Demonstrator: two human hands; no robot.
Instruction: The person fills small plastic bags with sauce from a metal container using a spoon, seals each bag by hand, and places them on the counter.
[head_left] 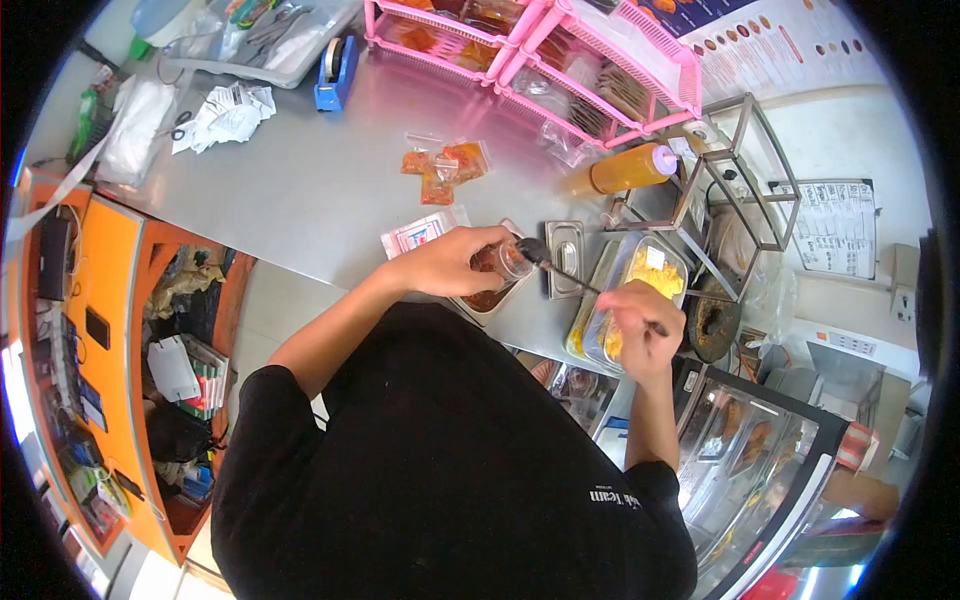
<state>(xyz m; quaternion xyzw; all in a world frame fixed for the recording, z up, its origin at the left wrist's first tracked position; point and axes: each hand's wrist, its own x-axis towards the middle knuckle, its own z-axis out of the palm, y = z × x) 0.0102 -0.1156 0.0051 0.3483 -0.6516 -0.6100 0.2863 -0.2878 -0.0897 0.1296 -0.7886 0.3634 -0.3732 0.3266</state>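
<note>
My left hand [450, 262] is wrapped round a small clear plastic cup [516, 262], tilted over a metal pan of dark red sauce [485, 301]. In my right hand [645, 318] is the thin handle of a small dark spoon [534, 251], its bowl right at the cup's mouth. A stack of small plastic bags with printed labels [416, 238] lies beside the left wrist. Farther up the counter sit several small bags of orange-red sauce [445, 168]. Just right of the cup is a metal lid [565, 256].
Plastic tubs with yellow food [655, 272] stand by my right hand. Behind them are a bottle of yellow-orange liquid [632, 169] and a metal rack [740, 180]. Pink baskets [560, 70], a blue tape dispenser [336, 75] and paper slips [228, 116] line the far counter.
</note>
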